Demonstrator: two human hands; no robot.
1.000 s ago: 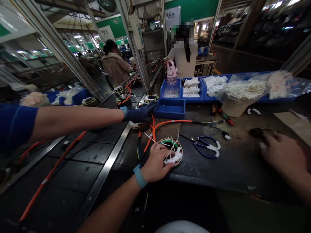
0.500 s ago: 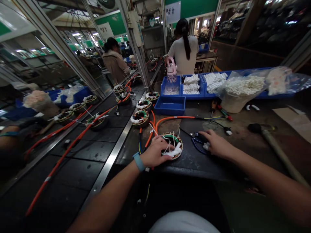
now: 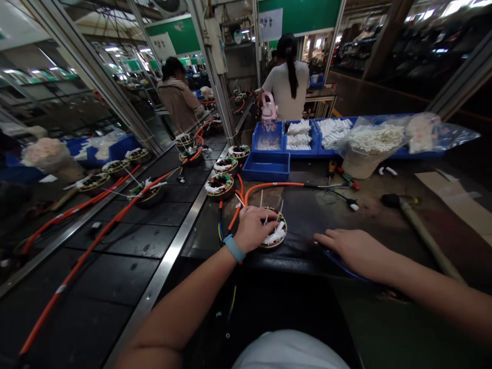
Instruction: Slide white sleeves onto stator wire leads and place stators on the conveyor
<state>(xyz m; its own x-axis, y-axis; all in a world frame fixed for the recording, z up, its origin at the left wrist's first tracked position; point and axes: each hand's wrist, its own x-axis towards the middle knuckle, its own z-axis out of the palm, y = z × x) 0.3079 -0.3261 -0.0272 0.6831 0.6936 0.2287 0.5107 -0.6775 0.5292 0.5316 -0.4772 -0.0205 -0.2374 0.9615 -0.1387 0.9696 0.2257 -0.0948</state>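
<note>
A motor stator (image 3: 283, 237), a ring of windings with white sleeving and thin white ties sticking up, lies near the bench's front edge. My left hand (image 3: 255, 225) rests over its left side, fingers curled over the ring among the ties; whether they pinch one tie is hidden. To the right, my right hand (image 3: 355, 253) is low over the bench, closed around blue-handled cutters (image 3: 340, 261). Most of the tool is covered by the hand; a metal tip and part of a blue handle show. Orange cables (image 3: 269, 184) run behind the stator.
More stators (image 3: 219, 184) stand left, beside the metal rail (image 3: 180, 230) and conveyor (image 3: 154, 246). Behind are an empty blue tray (image 3: 266, 166), bins of white sleeves (image 3: 333, 130) and a bagged tub (image 3: 365, 154). A hammer (image 3: 426, 236) lies right. Two people work further off.
My right hand has drawn back toward me and away from the stator, the cutters moving with it. My left hand has shifted further over the ring, its fingers more curled.
</note>
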